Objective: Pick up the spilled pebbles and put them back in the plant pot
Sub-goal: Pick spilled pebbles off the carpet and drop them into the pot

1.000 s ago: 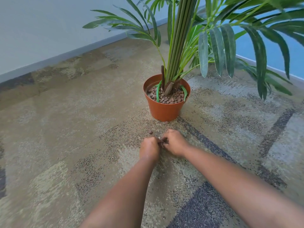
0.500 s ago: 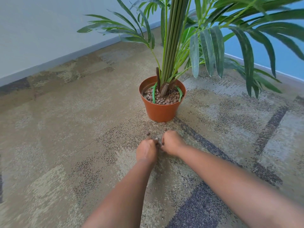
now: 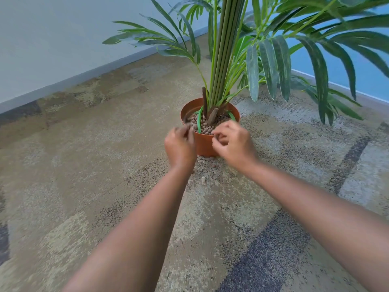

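Note:
An orange plant pot (image 3: 207, 147) stands on the carpet, filled with brown pebbles (image 3: 207, 127) around a green palm stem. My left hand (image 3: 180, 145) is raised at the pot's left rim with its fingertips pinched together over the edge. My right hand (image 3: 233, 141) hovers at the front right rim, fingers curled against the thumb. Both pinches look closed on small pebbles, mostly hidden by the fingers and motion blur. A few spilled pebbles (image 3: 213, 165) lie on the carpet just in front of the pot, and another one (image 3: 203, 180) lies a little nearer to me.
Long palm leaves (image 3: 267, 66) hang over the pot's right and back sides. A pale wall with a grey skirting (image 3: 84, 77) runs along the left, and a blue wall (image 3: 370, 79) stands at the right. Patterned carpet (image 3: 88, 165) surrounds the pot.
Both hands have lifted off the carpet, where they were pinching together, and moved forward up to the pot's rim, one on each side.

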### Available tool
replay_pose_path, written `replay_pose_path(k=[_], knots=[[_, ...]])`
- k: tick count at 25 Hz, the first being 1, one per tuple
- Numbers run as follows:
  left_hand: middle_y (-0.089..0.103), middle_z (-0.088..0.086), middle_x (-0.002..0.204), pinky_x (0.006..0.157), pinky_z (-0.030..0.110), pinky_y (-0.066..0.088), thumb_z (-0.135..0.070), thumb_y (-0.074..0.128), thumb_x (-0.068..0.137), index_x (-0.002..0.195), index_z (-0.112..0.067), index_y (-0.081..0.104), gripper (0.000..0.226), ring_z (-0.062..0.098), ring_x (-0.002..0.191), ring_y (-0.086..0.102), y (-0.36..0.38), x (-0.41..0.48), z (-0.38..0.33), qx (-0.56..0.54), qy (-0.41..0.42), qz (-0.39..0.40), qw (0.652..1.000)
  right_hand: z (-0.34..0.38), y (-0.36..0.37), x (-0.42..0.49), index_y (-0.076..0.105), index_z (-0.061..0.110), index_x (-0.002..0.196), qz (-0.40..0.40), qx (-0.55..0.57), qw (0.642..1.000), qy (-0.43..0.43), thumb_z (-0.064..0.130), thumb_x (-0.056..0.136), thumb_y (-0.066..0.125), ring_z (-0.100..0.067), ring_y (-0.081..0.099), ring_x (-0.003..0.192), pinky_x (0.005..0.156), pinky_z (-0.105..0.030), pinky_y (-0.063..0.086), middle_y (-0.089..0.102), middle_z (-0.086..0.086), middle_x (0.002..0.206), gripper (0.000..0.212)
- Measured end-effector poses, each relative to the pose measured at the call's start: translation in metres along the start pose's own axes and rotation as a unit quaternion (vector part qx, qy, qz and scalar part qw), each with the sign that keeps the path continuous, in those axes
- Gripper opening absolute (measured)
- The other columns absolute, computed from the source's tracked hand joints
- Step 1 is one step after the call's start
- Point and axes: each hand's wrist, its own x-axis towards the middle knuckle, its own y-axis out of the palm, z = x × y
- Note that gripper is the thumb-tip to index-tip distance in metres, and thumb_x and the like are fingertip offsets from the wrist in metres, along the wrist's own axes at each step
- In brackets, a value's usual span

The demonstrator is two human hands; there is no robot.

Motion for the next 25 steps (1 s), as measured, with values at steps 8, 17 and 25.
replay_pose_path(k=[8, 17, 25], knots=[[0.075, 0.007, 0.102, 0.063, 0.019, 0.046, -0.019, 0.072, 0.086, 0.106, -0.009, 0.074, 0.023, 0.010, 0.072, 0.062, 0.015, 0.055, -0.034, 0.051, -0.011, 0.109, 0.993, -0.014, -0.009, 0.035, 0.070, 0.001, 0.114, -0.092, -0.007, 0.994, 0.061, 0.004, 0.091, 0.065, -0.026, 0.069, 0.090, 0.079, -0.038, 0.061, 0.070, -0.019, 0.111, 0.024], [0.048, 0.001, 0.143, 0.111, 0.037, 0.036, -0.017, 0.060, 0.092, 0.138, -0.019, 0.047, 0.048, 0.018, 0.130, 0.046, 0.014, -0.064, 0.093, 0.119, -0.072, 0.219, 0.966, -0.053, 0.054, -0.064, 0.041, 0.020, 0.147, 0.311, -0.166, 0.928, 0.121, 0.003, 0.093, 0.057, -0.026, 0.035, 0.141, 0.117, -0.053, 0.031, 0.035, -0.004, 0.156, 0.059], [0.006, 0.009, 0.164, 0.121, 0.046, 0.017, -0.014, 0.041, 0.098, 0.154, -0.012, 0.013, 0.063, 0.030, 0.149, 0.014, 0.018, -0.069, 0.088, 0.141, 0.020, 0.402, 0.904, -0.052, 0.085, -0.036, 0.010, 0.018, 0.157, 0.382, -0.257, 0.886, 0.055, -0.007, 0.086, 0.051, -0.026, 0.004, 0.152, 0.122, -0.052, 0.013, 0.008, -0.001, 0.166, 0.086]])
